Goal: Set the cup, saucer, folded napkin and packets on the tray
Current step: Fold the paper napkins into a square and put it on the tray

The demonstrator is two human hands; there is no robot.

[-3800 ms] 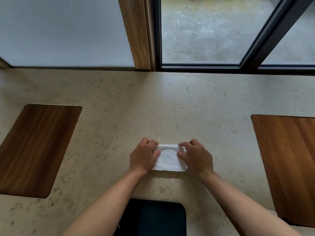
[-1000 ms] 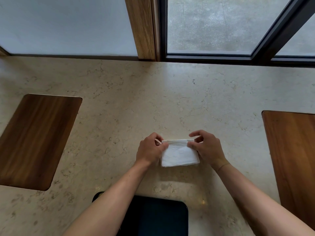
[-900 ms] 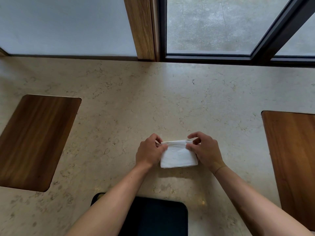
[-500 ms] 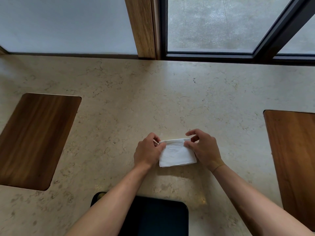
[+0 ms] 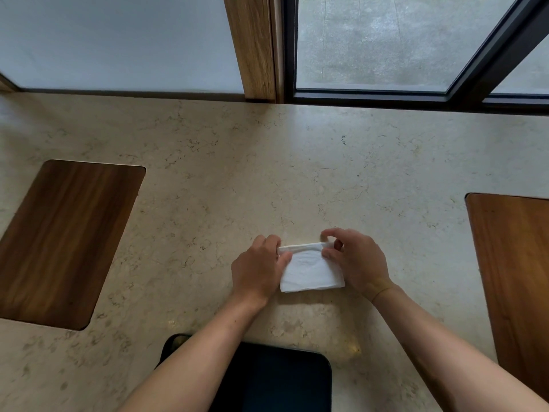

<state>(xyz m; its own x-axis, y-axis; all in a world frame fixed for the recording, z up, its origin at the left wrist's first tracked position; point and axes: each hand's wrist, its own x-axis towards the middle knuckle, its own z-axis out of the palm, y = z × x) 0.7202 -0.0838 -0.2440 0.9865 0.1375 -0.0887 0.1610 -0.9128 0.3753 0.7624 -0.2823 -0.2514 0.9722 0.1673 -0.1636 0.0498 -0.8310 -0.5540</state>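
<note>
Looking down at the pale stone counter point(image 5: 267, 173), we see both hands working on a white napkin point(image 5: 310, 270) that lies folded on the stone in front of us. Our left hand point(image 5: 257, 270) sits at the napkin's left edge, fingers curled and pinching its far left corner. Our right hand point(image 5: 358, 260) is at the right edge, with thumb and forefinger closed on the far right corner while the other fingers arch above the counter. Between the two grips the napkin's far edge is raised slightly off the stone, and the near edge lies flat.

We find a dark tray point(image 5: 267, 379) at the bottom of the view, just nearer to us than the napkin and partly covered by our left forearm; the napkin is not on it. We see no cup, saucer or packets. Set into the counter are two wooden panels, one at the far left point(image 5: 65, 242) and one at the right edge point(image 5: 514, 278), both well apart from the napkin. Beyond the counter we see a window point(image 5: 380, 40) with a dark frame and a wooden post point(image 5: 252, 46).
</note>
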